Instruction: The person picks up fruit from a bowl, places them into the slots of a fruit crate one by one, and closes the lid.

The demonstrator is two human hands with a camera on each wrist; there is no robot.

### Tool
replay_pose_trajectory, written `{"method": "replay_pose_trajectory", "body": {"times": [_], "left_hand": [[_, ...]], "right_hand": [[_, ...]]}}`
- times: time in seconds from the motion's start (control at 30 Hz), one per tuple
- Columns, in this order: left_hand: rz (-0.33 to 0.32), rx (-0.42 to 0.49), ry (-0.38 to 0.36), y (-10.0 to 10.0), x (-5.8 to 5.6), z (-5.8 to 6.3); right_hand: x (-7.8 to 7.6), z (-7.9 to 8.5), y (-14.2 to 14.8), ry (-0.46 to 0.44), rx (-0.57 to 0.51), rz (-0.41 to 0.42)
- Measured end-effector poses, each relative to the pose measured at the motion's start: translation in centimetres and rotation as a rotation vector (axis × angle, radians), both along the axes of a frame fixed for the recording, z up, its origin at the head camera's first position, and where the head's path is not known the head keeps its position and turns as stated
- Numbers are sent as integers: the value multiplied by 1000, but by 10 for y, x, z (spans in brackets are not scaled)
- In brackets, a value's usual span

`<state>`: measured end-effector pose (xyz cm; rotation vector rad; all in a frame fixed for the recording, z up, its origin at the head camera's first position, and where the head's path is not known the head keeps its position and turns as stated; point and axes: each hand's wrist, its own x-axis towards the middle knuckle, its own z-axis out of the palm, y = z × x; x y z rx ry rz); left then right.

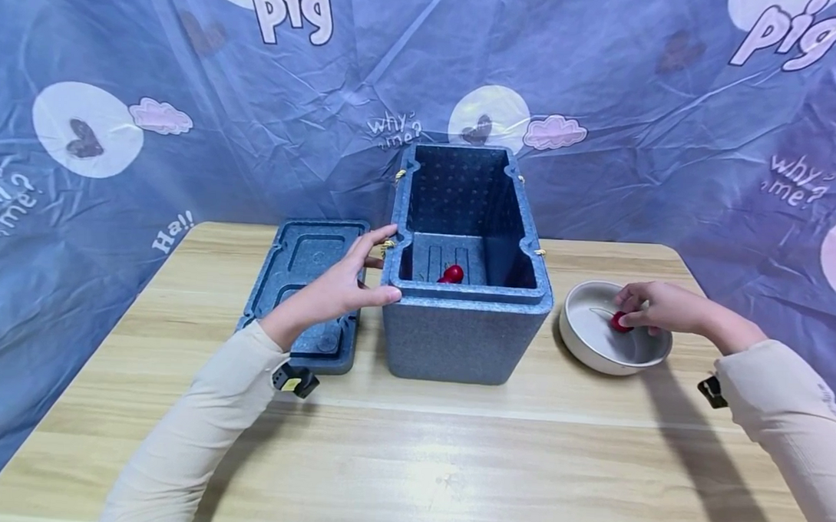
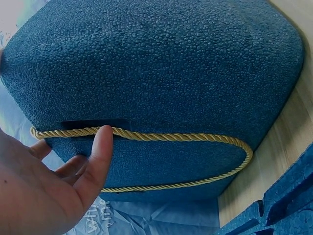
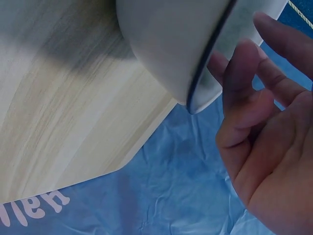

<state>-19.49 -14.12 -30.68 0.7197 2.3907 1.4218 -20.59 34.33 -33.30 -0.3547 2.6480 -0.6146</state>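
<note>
In the head view a blue foam box (image 1: 456, 343) stands with its top uncovered, and red cherries (image 1: 452, 274) lie on its floor near the front wall. My left hand (image 1: 337, 285) touches the box's left rim, its fingers spread and fairly straight. The left wrist view shows that hand (image 2: 54, 181) beside a gold cord (image 2: 195, 137) on the box's side. To the right, my right hand (image 1: 661, 306) reaches into a pale round bowl (image 1: 581, 340) and pinches a red cherry (image 1: 620, 322) with a thin stem. The cherry is hidden in the right wrist view.
Left of the box, the blue foam lid (image 1: 315, 246) lies on the wooden table (image 1: 411, 453). A blue printed cloth (image 1: 292, 95) hangs behind the table's far edge. Gold cord ends (image 1: 540, 252) show at the box rim.
</note>
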Motion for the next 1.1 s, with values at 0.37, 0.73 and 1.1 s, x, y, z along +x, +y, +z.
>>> {"method": "replay_pose_trajectory", "body": {"times": [0.37,0.73,1.1], "left_hand": [[2,-2,4,0,-1,-1],[1,0,2,-1,-1,-1],[-1,5,7,0,0,-1]], "right_hand": [[-1,-2,0,18,4,11],[-2,-14,4,4,48,59],[-3,-20,0,-18,36,53]]}}
